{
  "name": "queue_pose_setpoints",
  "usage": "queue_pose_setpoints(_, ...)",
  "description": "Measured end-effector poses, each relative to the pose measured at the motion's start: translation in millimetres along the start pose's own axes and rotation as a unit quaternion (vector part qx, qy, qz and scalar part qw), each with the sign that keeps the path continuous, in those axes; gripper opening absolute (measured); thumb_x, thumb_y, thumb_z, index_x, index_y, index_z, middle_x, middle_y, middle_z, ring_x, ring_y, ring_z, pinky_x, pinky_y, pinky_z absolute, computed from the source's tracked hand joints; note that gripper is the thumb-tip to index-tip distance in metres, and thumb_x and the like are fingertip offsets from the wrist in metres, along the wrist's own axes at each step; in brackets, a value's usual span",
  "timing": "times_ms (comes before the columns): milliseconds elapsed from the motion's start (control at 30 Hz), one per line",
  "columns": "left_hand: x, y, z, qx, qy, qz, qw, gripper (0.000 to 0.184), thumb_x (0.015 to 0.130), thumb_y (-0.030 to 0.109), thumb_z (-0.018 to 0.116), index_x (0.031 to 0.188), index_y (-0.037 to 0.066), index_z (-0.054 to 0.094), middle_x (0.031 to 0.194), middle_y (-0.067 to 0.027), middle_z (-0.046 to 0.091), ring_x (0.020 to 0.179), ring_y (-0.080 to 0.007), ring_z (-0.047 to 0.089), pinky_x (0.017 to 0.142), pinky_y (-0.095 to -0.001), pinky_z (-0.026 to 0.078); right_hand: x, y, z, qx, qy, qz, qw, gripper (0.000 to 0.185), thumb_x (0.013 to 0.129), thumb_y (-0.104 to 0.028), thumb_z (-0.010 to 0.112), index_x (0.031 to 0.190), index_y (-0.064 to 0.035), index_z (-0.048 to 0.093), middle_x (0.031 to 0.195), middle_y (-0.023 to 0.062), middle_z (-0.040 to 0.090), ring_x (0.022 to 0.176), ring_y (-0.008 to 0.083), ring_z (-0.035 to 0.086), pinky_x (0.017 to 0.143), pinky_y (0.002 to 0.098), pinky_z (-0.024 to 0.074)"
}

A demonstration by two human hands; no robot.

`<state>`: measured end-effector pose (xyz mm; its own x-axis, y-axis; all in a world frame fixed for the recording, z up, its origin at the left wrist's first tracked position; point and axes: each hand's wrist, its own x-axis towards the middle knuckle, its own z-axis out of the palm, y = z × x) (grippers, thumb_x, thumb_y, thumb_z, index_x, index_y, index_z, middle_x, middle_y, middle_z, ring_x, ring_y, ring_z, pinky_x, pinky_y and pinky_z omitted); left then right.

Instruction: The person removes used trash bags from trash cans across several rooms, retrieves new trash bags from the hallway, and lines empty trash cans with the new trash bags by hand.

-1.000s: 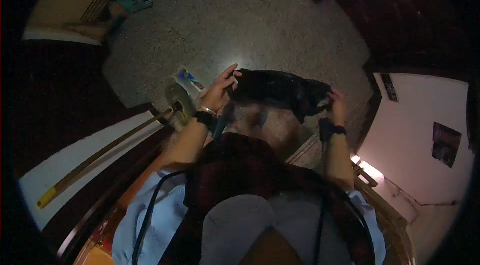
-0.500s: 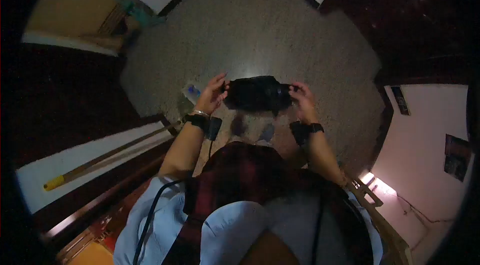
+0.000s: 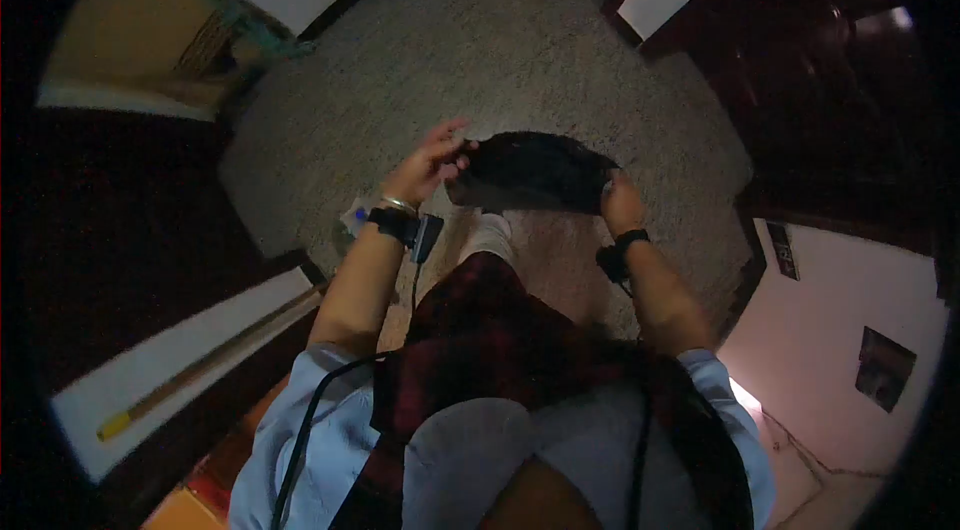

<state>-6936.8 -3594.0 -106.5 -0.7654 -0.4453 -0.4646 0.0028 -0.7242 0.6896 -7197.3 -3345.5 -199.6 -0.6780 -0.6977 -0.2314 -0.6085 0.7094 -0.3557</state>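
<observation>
A limp black cloth-like piece is stretched between my two hands above the floor; whether it is fabric or a thin bag, I cannot tell. Its upper edge bows upward and its lower edge hangs loosely. My left hand pinches its left end between thumb and fingers, with the index finger stretched out. On the other side, my right hand is closed round the right end. Both wrists wear black straps with small devices, and a bangle sits on the left one.
Speckled floor spreads ahead, with dark wooden doors at the right. A pole with a yellow end leans at the left. A small clear-and-blue item lies beyond my left wrist. One white shoe shows below.
The black piece is spread wider and flatter, and my right hand has closed more firmly on its end. My view has shifted, and one foot is now forward.
</observation>
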Motion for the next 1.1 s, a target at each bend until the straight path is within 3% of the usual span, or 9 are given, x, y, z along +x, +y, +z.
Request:
queue_pose_setpoints(133, 72, 23, 20, 0.032, -0.046, -0.059, 0.997, 0.05, 0.085, 0.019, 0.056, 0.131, 0.008, 0.039, 0.11, -0.0068, 0.055, 0.073, -0.0103, 0.051, 0.054, -0.0173, 0.041, 82, -39, -6, 0.049, -0.047, 0.143, 0.987, 0.03, 0.077, -0.011, 0.058, 0.107, -0.0064, 0.059, 0.098, 0.018, 0.061, 0.085, 0.032, 0.061, 0.072, 0.0394, 0.0482)
queue_pose_setpoints(200, 100, 22, 21, 0.068, -0.126, -0.076, 0.987, 0.05, 0.086, 0.016, 0.054, 0.132, 0.01, 0.037, 0.117, -0.0066, 0.051, 0.08, -0.0115, 0.052, 0.066, -0.0227, 0.046, 121, -72, -10, 0.407, -0.119, 0.104, 0.9, 0.03, 0.077, -0.017, 0.059, 0.104, -0.0035, 0.06, 0.101, 0.0174, 0.061, 0.091, 0.0334, 0.059, 0.077, 0.0393, 0.0465)
queue_pose_setpoints(367, 231, 80, 108, 0.114, -0.157, -0.065, 0.979, 0.05, 0.086, 0.01, 0.052, 0.134, 0.011, 0.036, 0.131, -0.0054, 0.04, 0.1, -0.0158, 0.05, 0.084, -0.0308, 0.045, 255, -67, 26, 0.116, -0.062, -0.239, 0.962, 0.04, 0.077, -0.032, 0.058, 0.112, -0.0123, 0.057, 0.117, 0.0064, 0.057, 0.107, 0.0266, 0.053, 0.093, 0.0396, 0.041)
queue_pose_setpoints(567, 329, 112, 95, 0.085, -0.135, -0.121, 0.98, 0.048, 0.086, 0.012, 0.054, 0.131, 0.011, 0.04, 0.133, -0.0053, 0.038, 0.107, -0.0186, 0.047, 0.089, -0.0347, 0.044, 318, -93, -90, 0.26, -0.055, -0.174, 0.948, 0.039, 0.079, -0.019, 0.055, 0.114, -0.0022, 0.053, 0.112, 0.0177, 0.056, 0.104, 0.0307, 0.054, 0.088, 0.0372, 0.0435)
queue_pose_setpoints(667, 405, 112, 71, 0.089, -0.074, -0.093, 0.989, 0.041, 0.086, 0.018, 0.056, 0.125, 0.013, 0.046, 0.121, -0.0035, 0.043, 0.101, -0.0171, 0.048, 0.087, -0.0344, 0.044, 359, -25, -111, 0.311, -0.171, 0.147, 0.923, 0.024, 0.084, -0.019, 0.048, 0.098, -0.0025, 0.06, 0.094, 0.0137, 0.061, 0.087, 0.0232, 0.058, 0.074, 0.0337, 0.0472)
queue_pose_setpoints(767, 499, 118, 63, 0.043, 0.001, -0.089, 0.995, 0.035, 0.084, 0.023, 0.058, 0.118, 0.015, 0.053, 0.109, -0.0012, 0.047, 0.094, -0.0151, 0.048, 0.085, -0.033, 0.044, 415, 43, -83, 0.218, -0.018, -0.053, 0.974, 0.025, 0.088, -0.021, 0.042, 0.079, -0.0047, 0.059, 0.075, 0.006, 0.057, 0.069, 0.0164, 0.053, 0.057, 0.0304, 0.0429)
queue_pose_setpoints(867, 582, 101, 72, -0.002, 0.05, -0.095, 0.994, 0.033, 0.083, 0.022, 0.061, 0.115, 0.013, 0.054, 0.101, -0.0011, 0.05, 0.09, -0.0135, 0.049, 0.079, -0.0309, 0.046, 451, 87, -78, 0.523, -0.15, -0.026, 0.839, 0.027, 0.089, -0.024, 0.041, 0.074, -0.0065, 0.055, 0.072, 0.0028, 0.052, 0.063, 0.0139, 0.048, 0.056, 0.0285, 0.0383)
queue_pose_setpoints(967, 647, 83, 88, -0.036, 0.083, -0.088, 0.992, 0.032, 0.082, 0.02, 0.062, 0.112, 0.01, 0.055, 0.092, -0.001, 0.052, 0.084, -0.0127, 0.051, 0.072, -0.0279, 0.047, 480, 150, 2, 0.359, -0.064, -0.051, 0.93, 0.024, 0.089, -0.024, 0.043, 0.077, -0.0066, 0.056, 0.074, 0.0047, 0.052, 0.067, 0.013, 0.049, 0.059, 0.0254, 0.038)
queue_pose_setpoints(1100, 736, 50, 89, -0.04, 0.097, -0.081, 0.991, 0.034, 0.081, 0.021, 0.064, 0.111, 0.008, 0.054, 0.092, -0.0029, 0.053, 0.082, -0.0132, 0.052, 0.069, -0.0261, 0.048, 530, 193, 23, 0.639, -0.06, 0.184, 0.744, 0.021, 0.089, -0.023, 0.045, 0.082, -0.0071, 0.057, 0.077, 0.0037, 0.052, 0.07, 0.0131, 0.048, 0.061, 0.028, 0.0411)
